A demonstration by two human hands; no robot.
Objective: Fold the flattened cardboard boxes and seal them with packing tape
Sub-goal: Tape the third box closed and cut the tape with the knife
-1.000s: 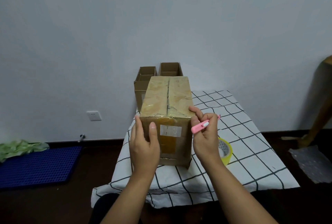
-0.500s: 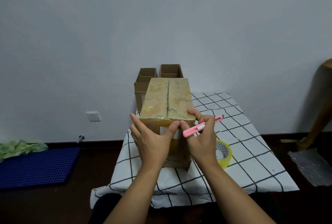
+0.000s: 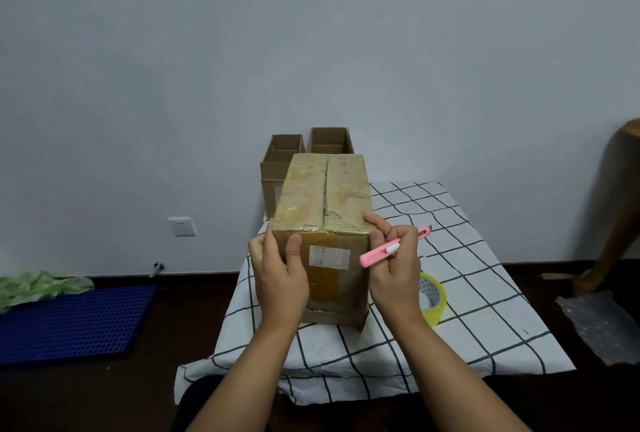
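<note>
We note a rectangular corrugated cardboard box point(image 3: 323, 213) standing on the bench point(image 3: 467, 296) (white cloth, black grid), its glossy taped top wrinkled along the centre seam. Left hand point(image 3: 280, 279) clasps the near left corner, thumb flat on the front face. Right hand point(image 3: 394, 275) pinches a slim pink plastic cutter point(image 3: 391, 248) against the near right edge. A translucent yellow tape roll point(image 3: 432, 296) lies just right.
</note>
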